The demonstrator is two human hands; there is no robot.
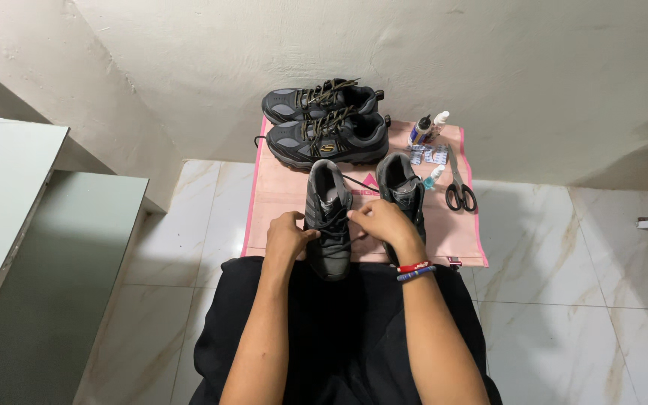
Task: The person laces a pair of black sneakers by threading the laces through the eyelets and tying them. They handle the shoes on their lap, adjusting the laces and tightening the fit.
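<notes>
My left hand [288, 236] and my right hand [381, 222] are both closed, pinching the black laces [335, 225] of the dark grey shoe [328, 217] that stands between them. Under it lies a pink mat [279, 196] on the floor. Beyond my hands is a pair of sneakers [324, 124]. Behind my right hand stands another dark shoe [400, 184], further right the scissors [457, 184], then small bottles [425, 129].

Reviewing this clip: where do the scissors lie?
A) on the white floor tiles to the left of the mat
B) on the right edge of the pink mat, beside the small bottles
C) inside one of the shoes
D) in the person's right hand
B: the scissors lie flat on the pink mat at its right edge, just below the small bottles, with neither hand on them.
</notes>
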